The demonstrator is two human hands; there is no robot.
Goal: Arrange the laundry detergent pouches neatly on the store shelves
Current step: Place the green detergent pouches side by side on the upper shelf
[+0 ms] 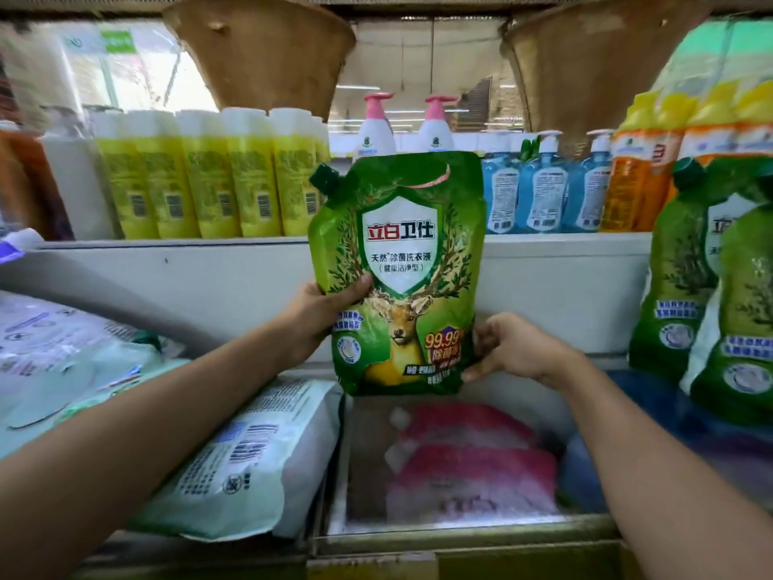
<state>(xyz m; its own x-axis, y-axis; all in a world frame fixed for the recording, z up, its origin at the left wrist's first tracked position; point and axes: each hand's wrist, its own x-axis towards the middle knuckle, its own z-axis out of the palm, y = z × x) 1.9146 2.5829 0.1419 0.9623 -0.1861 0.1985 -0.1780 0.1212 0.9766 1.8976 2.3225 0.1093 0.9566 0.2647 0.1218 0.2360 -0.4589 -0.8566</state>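
Observation:
A green detergent pouch (401, 228) with a deer picture and a dark green corner cap is held upright in the air before the shelf. My left hand (324, 313) grips its left edge, thumb on the front. My right hand (516, 349) holds its lower right corner. Two more green pouches (719, 286) stand at the right on the shelf. Pink pouches (468, 462) lie flat in the compartment below the held one. White and pale green pouches (247, 466) lie flat at the lower left.
The upper shelf carries yellow bottles (209, 177), pink-capped pump bottles (403, 127), blue pump bottles (543, 186) and orange bottles (652, 169). A white shelf ledge (209, 278) runs behind. Two woven baskets (267, 52) hang overhead.

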